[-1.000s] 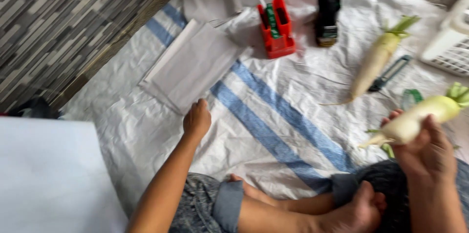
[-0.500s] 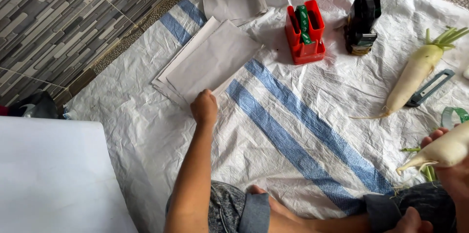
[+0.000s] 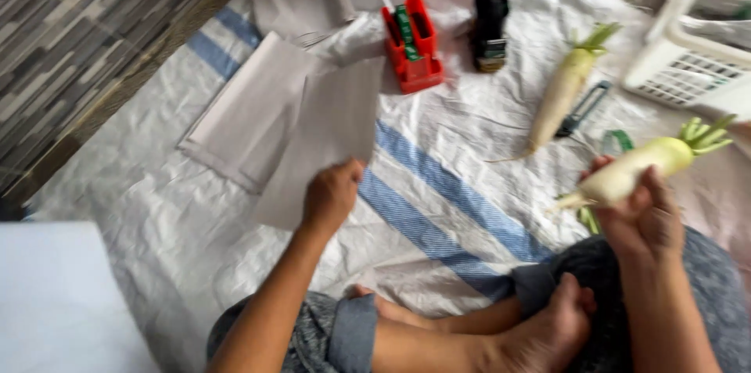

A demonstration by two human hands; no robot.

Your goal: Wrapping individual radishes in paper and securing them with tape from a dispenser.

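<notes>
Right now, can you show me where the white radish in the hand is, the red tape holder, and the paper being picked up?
White radish (image 3: 637, 168), head view, on its pale body.
Red tape holder (image 3: 413, 48), head view, on its middle.
Sheet of paper (image 3: 328, 130), head view, on its flat middle.

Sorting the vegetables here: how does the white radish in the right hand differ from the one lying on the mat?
The held radish is lifted off the mat in the right hand, while the lying radish rests untouched on the woven mat. The held radish points its green stalks to the right, nearly level; the lying radish runs steeply, stalks toward the white basket. Both are long, white, with trimmed green tops.
</notes>
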